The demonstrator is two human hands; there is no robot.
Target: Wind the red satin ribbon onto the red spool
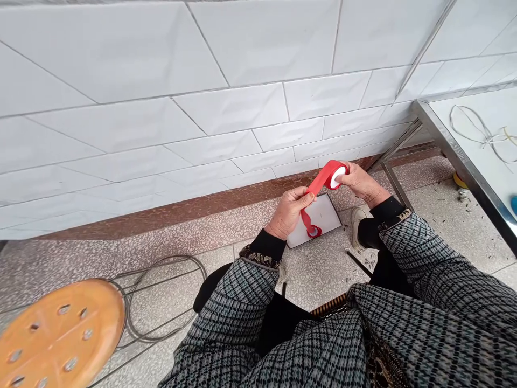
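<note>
My right hand [361, 182] grips a roll of red ribbon [332, 173] wound on a white core, with the thumb at the core's opening. From the roll a flat strip runs down to my left hand [291, 210], whose thumb and fingers pinch it. Below the left hand the strip hangs on and ends in a small red coil [314, 231]; whether this is a second roll or a curled end I cannot tell. Under the ribbon is a white rectangular panel [326, 215] with a dark edge, low down near my feet.
A white tiled wall [226, 113] rises in front. To the right stands a metal-edged table [464, 156] with a loose pale cable [484, 134] on it. An orange stool with a round, holed seat [52, 334] lies tipped at the left. Dark scraps litter the speckled floor [319, 280].
</note>
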